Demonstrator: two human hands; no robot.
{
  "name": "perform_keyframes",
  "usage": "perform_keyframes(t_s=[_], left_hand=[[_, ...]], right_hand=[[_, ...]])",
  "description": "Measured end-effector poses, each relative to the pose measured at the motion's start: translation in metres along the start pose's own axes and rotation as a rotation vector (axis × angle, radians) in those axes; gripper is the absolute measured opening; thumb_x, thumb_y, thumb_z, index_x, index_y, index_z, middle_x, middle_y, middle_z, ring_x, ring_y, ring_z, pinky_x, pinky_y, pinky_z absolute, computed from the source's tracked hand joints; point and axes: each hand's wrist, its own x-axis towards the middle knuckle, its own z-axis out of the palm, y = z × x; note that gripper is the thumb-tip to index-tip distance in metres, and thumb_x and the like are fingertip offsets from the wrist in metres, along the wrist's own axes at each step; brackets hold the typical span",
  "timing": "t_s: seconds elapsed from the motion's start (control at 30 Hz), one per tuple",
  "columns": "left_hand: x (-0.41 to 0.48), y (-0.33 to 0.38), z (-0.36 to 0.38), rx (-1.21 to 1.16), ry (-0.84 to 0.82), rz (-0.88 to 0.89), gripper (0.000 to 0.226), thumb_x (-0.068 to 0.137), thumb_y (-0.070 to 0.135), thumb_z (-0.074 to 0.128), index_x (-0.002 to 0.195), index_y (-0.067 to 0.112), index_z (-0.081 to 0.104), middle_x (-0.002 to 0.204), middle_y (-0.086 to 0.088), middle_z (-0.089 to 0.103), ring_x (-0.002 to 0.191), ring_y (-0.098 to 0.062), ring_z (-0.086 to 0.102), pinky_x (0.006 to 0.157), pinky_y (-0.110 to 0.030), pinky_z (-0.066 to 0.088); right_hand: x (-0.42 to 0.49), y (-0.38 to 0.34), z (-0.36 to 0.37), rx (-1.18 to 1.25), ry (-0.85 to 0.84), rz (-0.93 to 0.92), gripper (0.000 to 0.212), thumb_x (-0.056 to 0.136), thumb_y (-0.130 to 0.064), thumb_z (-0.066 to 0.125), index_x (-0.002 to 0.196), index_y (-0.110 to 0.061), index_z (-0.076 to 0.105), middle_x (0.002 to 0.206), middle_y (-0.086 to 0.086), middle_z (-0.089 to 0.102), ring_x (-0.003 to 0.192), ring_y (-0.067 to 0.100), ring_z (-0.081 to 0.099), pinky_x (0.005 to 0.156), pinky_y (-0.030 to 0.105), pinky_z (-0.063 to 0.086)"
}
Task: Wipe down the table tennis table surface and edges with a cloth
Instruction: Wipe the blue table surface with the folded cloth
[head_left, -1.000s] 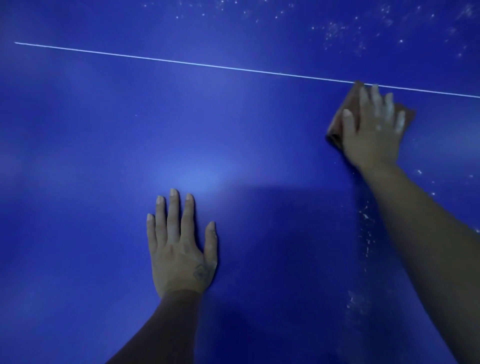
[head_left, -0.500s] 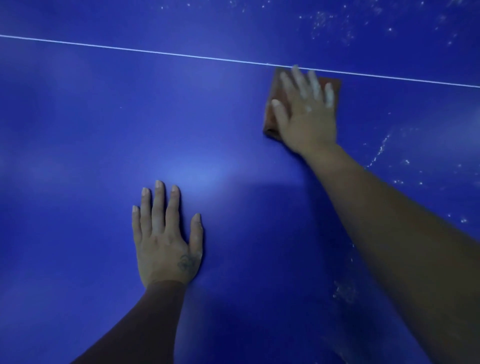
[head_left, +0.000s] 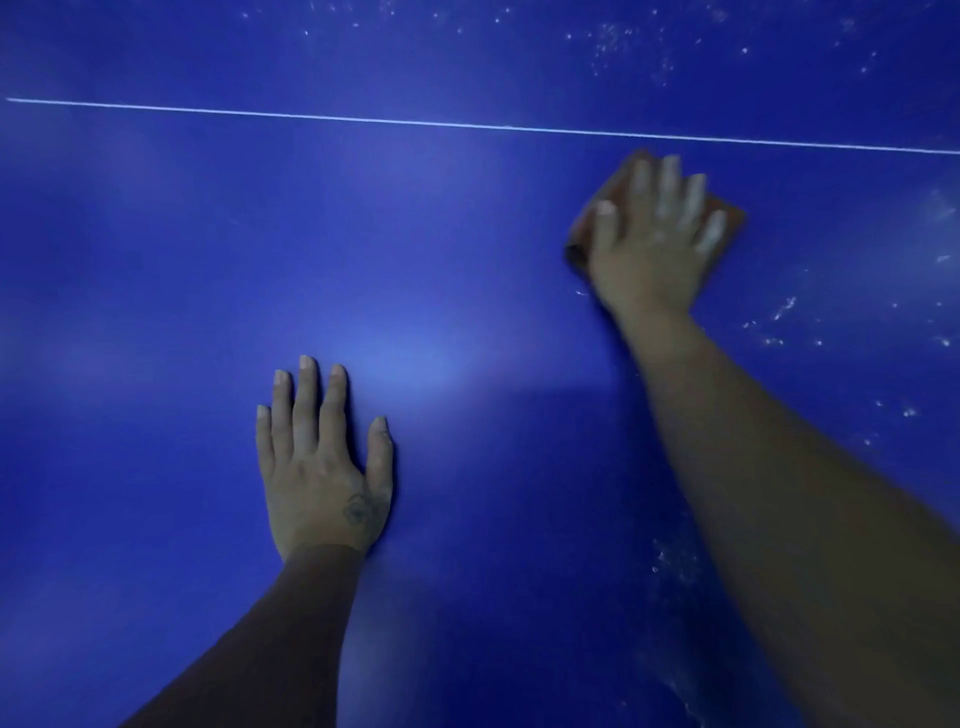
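Item: brown cloth (head_left: 577, 248), on the blue table tennis table (head_left: 156, 260), just below the white line (head_left: 363, 120). Our right hand (head_left: 652, 249) presses it, fingers straight and spread. Both have shifted rightward since the previous frame. Our left hand (head_left: 322, 467) stays flat on the table, fingers straight.

I have the left hand (head_left: 322, 467) flat on the table (head_left: 156, 260), near to me and a little left of the middle. The right hand (head_left: 654, 244) is farther away and to the right, on top of the cloth (head_left: 577, 248). The cloth lies on the table just before the line (head_left: 363, 120), which runs across from left to right. Specks (head_left: 779, 312) lie right of the cloth, and also behind the line.
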Motion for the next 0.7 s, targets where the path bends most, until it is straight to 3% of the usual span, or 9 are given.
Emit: perform_keyframes(t_s=[0.1,0.2,0.27,0.4,0.53,0.6,0.7], left_hand=[[0.0,0.0,0.0,0.0,-0.002,0.007,0.068,0.109,0.05,0.045,0.167,0.014,0.041,0.179,-0.007,0.029,0.169,-0.029,0.017,0.136,-0.055,0.013],[-0.002,-0.001,0.002,-0.005,0.0,0.007,0.068,0.109,0.051,0.044,0.167,0.015,0.04,0.179,-0.006,0.028,0.169,-0.028,0.016,0.137,-0.053,0.012],[-0.002,-0.003,0.002,-0.001,0.008,0.013,0.068,0.11,0.051,0.044,0.167,0.015,0.04,0.179,-0.007,0.028,0.169,-0.028,0.016,0.137,-0.052,0.012],[-0.003,-0.002,0.003,0.024,-0.009,0.021,0.07,0.11,0.052,0.039,0.169,0.014,0.038,0.18,-0.009,0.026,0.169,-0.03,0.015,0.137,-0.05,0.007],[-0.005,0.002,0.002,0.039,-0.025,0.018,0.069,0.111,0.049,0.037,0.169,0.012,0.035,0.18,-0.011,0.024,0.169,-0.032,0.014,0.137,-0.051,0.008],[-0.009,0.004,0.002,0.05,-0.033,0.021,0.069,0.111,0.047,0.037,0.169,0.01,0.035,0.18,-0.012,0.024,0.168,-0.034,0.015,0.137,-0.053,0.01],[-0.035,0.013,-0.002,0.059,-0.055,0.019,0.07,0.111,0.047,0.035,0.171,0.011,0.03,0.181,-0.011,0.02,0.169,-0.033,0.012,0.137,-0.054,0.01]], right_hand=[[-0.035,-0.038,0.011,-0.031,-0.033,-0.289,0.068,0.11,-0.057,0.028,0.171,-0.028,0.023,0.18,0.0,0.015,0.166,0.031,0.01,0.132,0.06,0.005],[-0.047,-0.018,0.013,-0.015,-0.06,-0.505,0.067,0.11,-0.06,0.028,0.169,-0.029,0.029,0.179,-0.004,0.018,0.166,0.029,0.013,0.132,0.06,0.008],[-0.037,0.021,0.008,-0.022,-0.039,-0.477,0.067,0.109,-0.06,0.029,0.169,-0.03,0.03,0.179,-0.005,0.019,0.166,0.029,0.015,0.132,0.06,0.01],[-0.017,0.107,-0.011,-0.032,-0.019,-0.145,0.069,0.109,-0.06,0.028,0.171,-0.028,0.024,0.18,-0.002,0.016,0.166,0.032,0.01,0.131,0.063,0.006],[-0.029,0.11,-0.017,0.018,-0.021,0.133,0.071,0.109,-0.059,0.024,0.171,-0.026,0.02,0.181,0.0,0.009,0.167,0.032,0.002,0.131,0.064,0.002],[-0.045,0.081,-0.015,0.013,-0.035,0.079,0.069,0.11,-0.057,0.026,0.172,-0.026,0.019,0.181,0.0,0.009,0.167,0.033,0.003,0.131,0.065,0.003],[-0.081,0.038,-0.006,-0.029,-0.072,-0.212,0.068,0.111,-0.056,0.028,0.172,-0.027,0.02,0.18,-0.002,0.012,0.167,0.031,0.006,0.131,0.062,0.003]])
